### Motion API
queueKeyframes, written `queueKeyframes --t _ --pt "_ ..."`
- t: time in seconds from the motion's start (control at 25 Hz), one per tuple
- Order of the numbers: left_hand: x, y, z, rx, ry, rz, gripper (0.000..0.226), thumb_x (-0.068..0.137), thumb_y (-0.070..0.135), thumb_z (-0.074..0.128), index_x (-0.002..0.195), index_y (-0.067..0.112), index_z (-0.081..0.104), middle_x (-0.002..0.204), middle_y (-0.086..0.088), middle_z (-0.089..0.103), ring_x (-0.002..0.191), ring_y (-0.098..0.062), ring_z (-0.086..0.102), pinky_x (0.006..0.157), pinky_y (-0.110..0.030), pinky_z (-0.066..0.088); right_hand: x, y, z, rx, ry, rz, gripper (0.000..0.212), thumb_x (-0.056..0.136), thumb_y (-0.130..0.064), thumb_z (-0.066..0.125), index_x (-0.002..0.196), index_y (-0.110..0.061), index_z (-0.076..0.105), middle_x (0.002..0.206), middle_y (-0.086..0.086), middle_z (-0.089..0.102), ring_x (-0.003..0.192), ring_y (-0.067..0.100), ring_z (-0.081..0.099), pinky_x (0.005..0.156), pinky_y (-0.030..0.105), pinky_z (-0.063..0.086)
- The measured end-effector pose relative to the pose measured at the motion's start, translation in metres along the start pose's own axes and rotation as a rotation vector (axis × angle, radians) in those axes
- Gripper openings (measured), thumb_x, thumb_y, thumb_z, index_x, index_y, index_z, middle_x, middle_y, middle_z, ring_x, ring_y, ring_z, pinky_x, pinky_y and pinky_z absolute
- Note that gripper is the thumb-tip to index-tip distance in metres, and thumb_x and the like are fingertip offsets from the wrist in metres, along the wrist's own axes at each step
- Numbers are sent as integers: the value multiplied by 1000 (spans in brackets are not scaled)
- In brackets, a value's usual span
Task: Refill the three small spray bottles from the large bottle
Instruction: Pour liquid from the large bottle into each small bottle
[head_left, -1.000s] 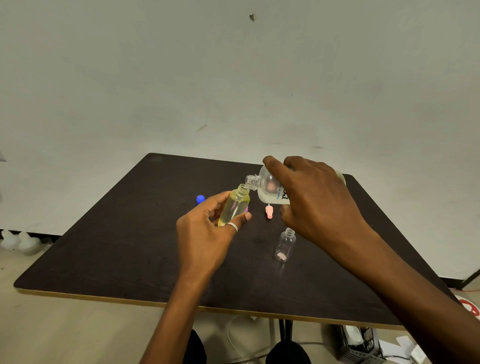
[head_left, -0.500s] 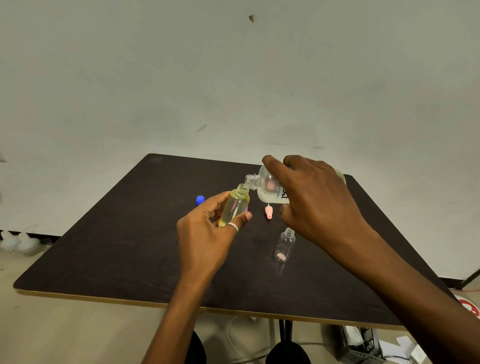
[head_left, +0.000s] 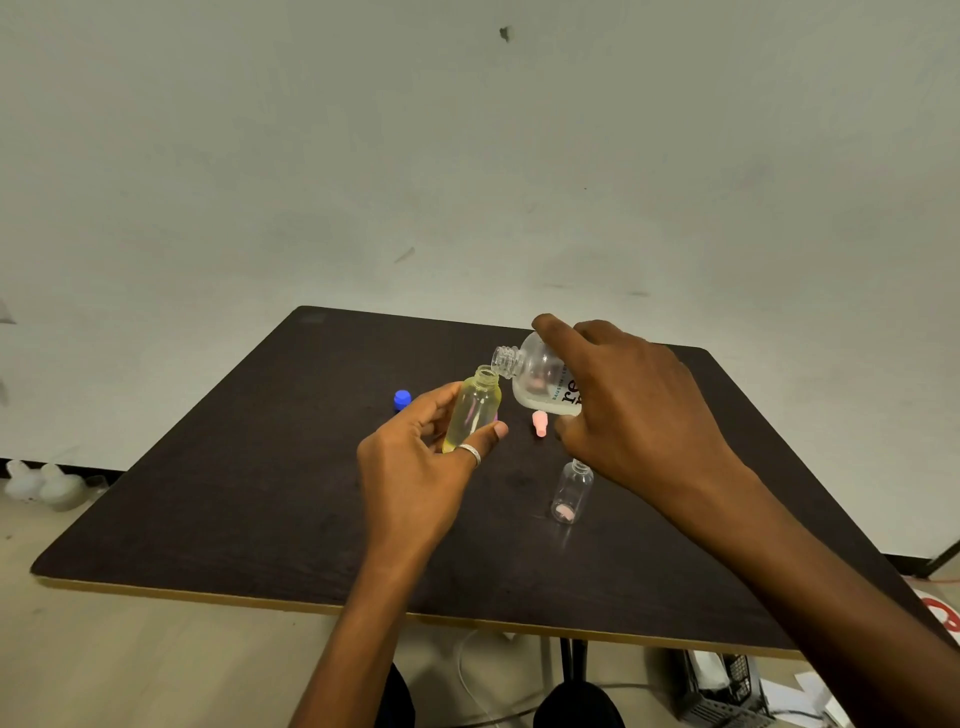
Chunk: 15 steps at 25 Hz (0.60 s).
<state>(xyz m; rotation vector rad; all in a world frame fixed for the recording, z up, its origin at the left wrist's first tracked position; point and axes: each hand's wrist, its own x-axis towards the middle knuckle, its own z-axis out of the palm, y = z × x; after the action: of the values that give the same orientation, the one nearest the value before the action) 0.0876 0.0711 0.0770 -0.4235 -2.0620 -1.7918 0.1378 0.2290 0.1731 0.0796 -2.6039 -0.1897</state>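
Above small bottle, large bottle stays tilted.

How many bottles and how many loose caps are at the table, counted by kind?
Large bottle: 1, tilted, held by the right hand.
Small bottles: 2, the yellowish small bottle in the left hand, the clear small bottle standing on the table.
Loose caps: 2, the blue cap and the pink cap on the table.
Total: 5.
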Motion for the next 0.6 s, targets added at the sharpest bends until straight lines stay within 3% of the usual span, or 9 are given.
queueKeyframes --t 0.2,0.32,0.4,0.6 --pt "0 -1 4 -18 5 -28 49 70 32 86 117 28 69 97 23 69 90 13 64 73 -7 52 -5 2 4 118 -7 91 70 71 -36 74 132 -34 40 102 -8 63 84 20 62 62 27 39" --pt "-1 -11 9 -55 -6 -73 50 71 28 87 118 21 70 101 14 73 89 8 67 74 -9 53 -6 8 2 293 8 193 56 70 -40 74 119 -33 48 91 -14 59 81 15 60 67 29 44" --pt "-2 -24 14 -72 -6 -104 49 72 25 87 117 19 70 101 12 74 89 6 69 75 -11 54 -8 16 1 395 9 275 59 65 -41 77 117 -36 50 90 -15 60 80 14 60 68 28 45" --pt "-12 -70 35 -42 -17 -230 48 71 25 88 114 20 69 100 10 75 90 1 70 83 -28 59 -20 35 3 545 39 401 67 57 -47 82 116 -40 51 97 -14 66 85 11 63 71 32 54"
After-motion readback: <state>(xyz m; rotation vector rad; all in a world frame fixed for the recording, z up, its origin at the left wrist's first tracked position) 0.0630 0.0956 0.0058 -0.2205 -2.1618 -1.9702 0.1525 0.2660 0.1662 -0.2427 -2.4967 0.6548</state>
